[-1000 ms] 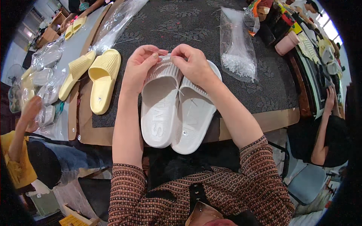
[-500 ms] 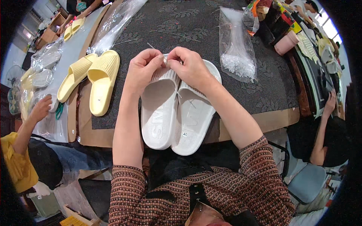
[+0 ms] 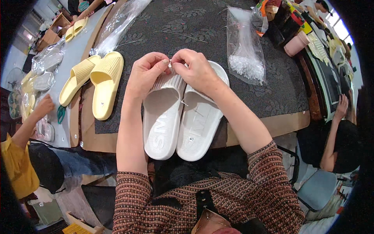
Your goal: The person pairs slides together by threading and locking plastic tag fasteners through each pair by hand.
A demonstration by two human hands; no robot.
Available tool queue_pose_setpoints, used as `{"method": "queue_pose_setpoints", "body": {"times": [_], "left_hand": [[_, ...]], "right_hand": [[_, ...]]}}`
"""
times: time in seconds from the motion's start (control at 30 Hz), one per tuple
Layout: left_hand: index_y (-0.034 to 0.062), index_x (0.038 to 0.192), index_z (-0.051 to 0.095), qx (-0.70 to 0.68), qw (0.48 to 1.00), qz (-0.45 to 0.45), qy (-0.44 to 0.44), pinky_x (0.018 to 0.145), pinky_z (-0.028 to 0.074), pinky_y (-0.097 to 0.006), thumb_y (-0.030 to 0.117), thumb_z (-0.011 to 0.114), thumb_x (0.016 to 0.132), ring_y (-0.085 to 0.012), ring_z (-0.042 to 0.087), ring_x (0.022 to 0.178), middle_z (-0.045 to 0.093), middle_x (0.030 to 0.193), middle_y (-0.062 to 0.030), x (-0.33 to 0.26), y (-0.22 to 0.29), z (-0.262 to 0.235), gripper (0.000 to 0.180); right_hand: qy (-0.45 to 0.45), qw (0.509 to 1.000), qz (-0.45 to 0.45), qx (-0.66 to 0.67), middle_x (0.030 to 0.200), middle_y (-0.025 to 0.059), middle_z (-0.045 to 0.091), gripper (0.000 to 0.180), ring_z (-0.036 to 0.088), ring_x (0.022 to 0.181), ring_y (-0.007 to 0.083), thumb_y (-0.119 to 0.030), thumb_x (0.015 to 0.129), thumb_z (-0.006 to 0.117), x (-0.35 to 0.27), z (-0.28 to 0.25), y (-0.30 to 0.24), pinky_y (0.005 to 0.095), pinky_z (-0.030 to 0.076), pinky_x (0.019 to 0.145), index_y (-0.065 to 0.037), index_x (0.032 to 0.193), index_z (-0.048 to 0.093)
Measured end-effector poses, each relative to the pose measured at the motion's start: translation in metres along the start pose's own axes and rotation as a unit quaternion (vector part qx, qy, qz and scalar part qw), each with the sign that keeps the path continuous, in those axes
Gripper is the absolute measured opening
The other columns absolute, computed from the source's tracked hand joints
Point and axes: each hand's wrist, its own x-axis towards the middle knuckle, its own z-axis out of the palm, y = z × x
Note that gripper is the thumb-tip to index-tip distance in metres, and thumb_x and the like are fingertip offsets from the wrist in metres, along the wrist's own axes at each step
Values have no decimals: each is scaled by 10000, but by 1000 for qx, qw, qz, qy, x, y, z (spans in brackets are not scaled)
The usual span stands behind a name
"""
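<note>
A pair of white slide slippers lies before me at the table's near edge, toes pointing away, heels overhanging it. My left hand (image 3: 145, 76) is above the strap of the left slipper (image 3: 159, 130), thumb and finger pinched. Against it, my right hand (image 3: 198, 73) pinches over the strap of the right slipper (image 3: 199, 130). Between the fingertips is a thin plastic tie (image 3: 170, 62), mostly hidden by the fingers. A short pale strand (image 3: 184, 103) shows between the two straps. The right slipper has a small round sticker near its heel.
A pair of yellow slides (image 3: 108, 87) lies to the left. A clear bag of thin white plastic ties (image 3: 246, 64) lies at the right, near a pink cup (image 3: 297, 43). Co-workers' hands are at both sides, one by wrapped slippers (image 3: 44, 80).
The left slipper's heel has swung left and nearer to me, widening the gap between the heels. The tie's end that stuck up above my left fingers no longer shows. My hands stay pinched together.
</note>
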Motion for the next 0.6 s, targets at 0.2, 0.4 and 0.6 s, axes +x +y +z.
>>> {"method": "queue_pose_setpoints", "body": {"times": [0.2, 0.4, 0.6], "left_hand": [[18, 925, 627, 26, 999, 11, 17, 654, 466, -201, 94, 594, 885, -64, 572, 729, 629, 786, -19, -1, 1, 2, 92], [33, 903, 634, 5, 998, 15, 59, 632, 450, -196, 107, 602, 879, -59, 544, 693, 650, 822, -23, 2, -3, -1, 84], [42, 908, 645, 15, 991, 43, 128, 673, 441, -206, 139, 605, 879, -60, 526, 705, 664, 858, -26, 6, -5, -9, 109]], "right_hand": [[-4, 1000, 0, 15, 779, 126, 613, 110, 604, 733, 209, -54, 773, 568, 0, 1, 3, 322, 478, 656, 26, 843, 597], [21, 998, 63, 12, 750, 110, 609, 109, 588, 707, 169, -68, 778, 569, -2, -1, 2, 299, 467, 636, 20, 837, 596], [42, 992, 115, 32, 727, 103, 615, 112, 577, 674, 157, -79, 778, 571, -2, -2, 2, 297, 462, 623, 16, 831, 597]]}}
